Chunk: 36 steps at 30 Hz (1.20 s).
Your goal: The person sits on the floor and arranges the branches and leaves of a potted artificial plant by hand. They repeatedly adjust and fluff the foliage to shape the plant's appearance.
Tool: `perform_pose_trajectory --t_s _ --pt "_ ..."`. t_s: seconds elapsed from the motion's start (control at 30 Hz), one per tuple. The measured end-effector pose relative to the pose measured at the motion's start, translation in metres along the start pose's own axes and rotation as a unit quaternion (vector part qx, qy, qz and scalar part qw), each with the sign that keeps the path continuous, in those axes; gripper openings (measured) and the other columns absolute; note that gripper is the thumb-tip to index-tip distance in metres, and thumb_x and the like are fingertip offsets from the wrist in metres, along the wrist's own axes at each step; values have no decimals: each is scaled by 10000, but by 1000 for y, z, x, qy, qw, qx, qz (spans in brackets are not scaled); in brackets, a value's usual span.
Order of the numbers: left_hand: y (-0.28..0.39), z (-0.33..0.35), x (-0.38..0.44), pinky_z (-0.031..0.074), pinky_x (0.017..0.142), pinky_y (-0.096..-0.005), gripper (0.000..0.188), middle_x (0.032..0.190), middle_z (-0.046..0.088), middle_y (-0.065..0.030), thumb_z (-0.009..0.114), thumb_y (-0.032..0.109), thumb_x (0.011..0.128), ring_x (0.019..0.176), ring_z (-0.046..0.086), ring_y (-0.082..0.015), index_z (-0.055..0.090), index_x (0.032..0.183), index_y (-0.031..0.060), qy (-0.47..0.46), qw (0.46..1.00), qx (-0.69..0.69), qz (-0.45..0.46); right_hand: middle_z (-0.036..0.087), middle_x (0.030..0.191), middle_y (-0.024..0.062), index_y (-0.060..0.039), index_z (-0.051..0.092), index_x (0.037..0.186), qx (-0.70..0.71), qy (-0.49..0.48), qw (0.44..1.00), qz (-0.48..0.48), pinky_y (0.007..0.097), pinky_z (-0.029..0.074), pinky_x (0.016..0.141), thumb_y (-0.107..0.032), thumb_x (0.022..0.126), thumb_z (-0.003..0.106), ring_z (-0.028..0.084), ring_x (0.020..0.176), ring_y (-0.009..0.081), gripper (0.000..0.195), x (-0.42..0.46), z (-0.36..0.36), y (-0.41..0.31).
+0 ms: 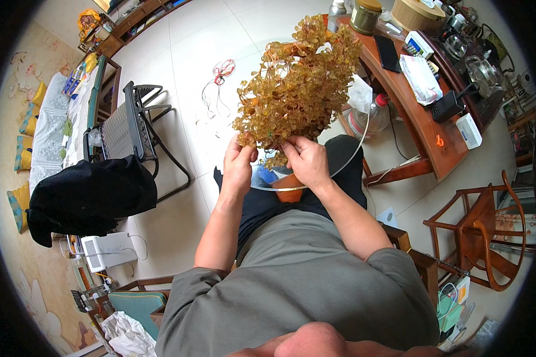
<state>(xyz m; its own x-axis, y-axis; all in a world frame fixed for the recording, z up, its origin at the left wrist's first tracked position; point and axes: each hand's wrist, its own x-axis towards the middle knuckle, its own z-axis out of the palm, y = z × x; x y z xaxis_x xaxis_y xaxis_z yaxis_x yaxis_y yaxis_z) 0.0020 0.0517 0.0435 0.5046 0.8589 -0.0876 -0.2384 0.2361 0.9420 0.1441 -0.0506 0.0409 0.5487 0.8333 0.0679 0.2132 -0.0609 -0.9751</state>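
A large bushy plant with small yellow-brown leaves [295,85] fills the space before me, above my lap. At its lower left edge, my left hand [240,163] pinches some of the leaves between thumb and fingers. My right hand [304,161] is at the lower right edge, its thumb and fingers closed on a stem or leaves; the fingertips are partly hidden. A clear thin tube [355,154] curves below the hands and up to a white piece [360,94] at the right. Behind the hands, an orange-brown object [289,185] shows between my legs.
At the right stands a wooden desk [446,156] with a black phone [387,53], a jar [365,17] and a white packet [420,79]. Red and black wires [223,71] lie on the tiled floor. A folding chair [120,127] is at the left, a wooden chair [475,227] at the right.
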Motion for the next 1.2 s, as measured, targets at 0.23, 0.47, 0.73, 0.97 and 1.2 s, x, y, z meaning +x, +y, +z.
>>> perform_pose_trajectory --t_s 0.23,0.47,0.73,0.97,1.2 --pt "0 -12 4 357 617 -238 214 818 546 13 461 8 933 682 438 -77 563 1117 45 -9 1000 -24 5 658 635 59 57 664 995 59 58 997 -2 261 466 475 -134 975 612 599 515 85 199 -6 2 10" --pt "-10 -12 -11 452 764 -285 188 940 599 -34 569 89 964 836 549 -146 554 1143 33 -65 993 89 36 658 632 132 14 684 939 -73 162 982 -62 338 493 538 -148 925 632 669 568 198 172 12 0 6" --pt "-6 -10 -18 390 1061 -414 766 1380 430 -221 703 153 821 1218 501 -343 308 1450 -34 -40 913 354 200 658 651 140 -2 700 950 -32 143 989 -3 354 503 575 -194 885 696 659 570 237 203 9 -7 10" --pt "-34 7 -13 372 1093 -428 883 1372 469 -185 859 109 715 1289 471 -330 368 1440 -10 -20 857 398 327 685 686 98 -12 682 1023 -36 139 986 -89 358 506 547 -251 866 741 658 560 236 292 1 -5 11" --pt "-50 2 3 437 995 -414 637 1253 536 -170 801 106 803 1139 555 -337 483 1345 3 5 843 371 388 645 614 97 -39 696 998 -115 85 987 -75 367 490 526 -280 836 766 638 529 256 299 6 -12 -1"
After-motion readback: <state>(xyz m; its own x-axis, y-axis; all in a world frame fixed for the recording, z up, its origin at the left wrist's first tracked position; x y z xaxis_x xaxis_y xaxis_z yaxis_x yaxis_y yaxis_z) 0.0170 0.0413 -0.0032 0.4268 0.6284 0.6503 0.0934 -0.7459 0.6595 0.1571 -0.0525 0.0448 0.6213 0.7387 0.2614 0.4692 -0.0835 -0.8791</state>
